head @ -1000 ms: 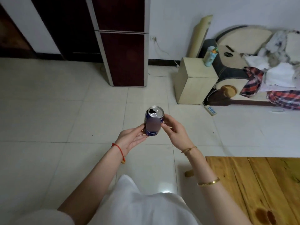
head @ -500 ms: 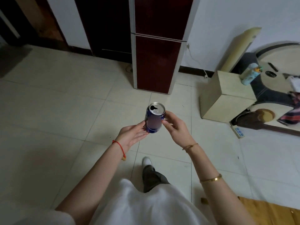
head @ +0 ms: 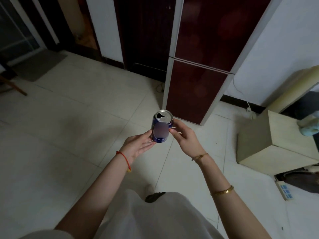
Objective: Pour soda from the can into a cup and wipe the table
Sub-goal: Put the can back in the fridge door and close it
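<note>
A blue soda can [head: 160, 127] with a silver top and an open tab hole is held upright above the white tiled floor, in front of my body. My left hand [head: 138, 145] lies palm up with straight fingers under the can's base, and its thumb touches the can's left side. My right hand [head: 185, 139] grips the can's right side, its fingers curled behind the can and its thumb at the front.
A dark red fridge [head: 198, 75] stands just beyond the can. A beige cabinet [head: 269, 144] and a power strip [head: 284, 192] are on the floor to the right. At far left are a grey mat [head: 39, 64] and a wooden chair leg [head: 15, 87].
The view has swung left and the wooden table at lower right has left the frame. Both hands keep the same hold on the can.
</note>
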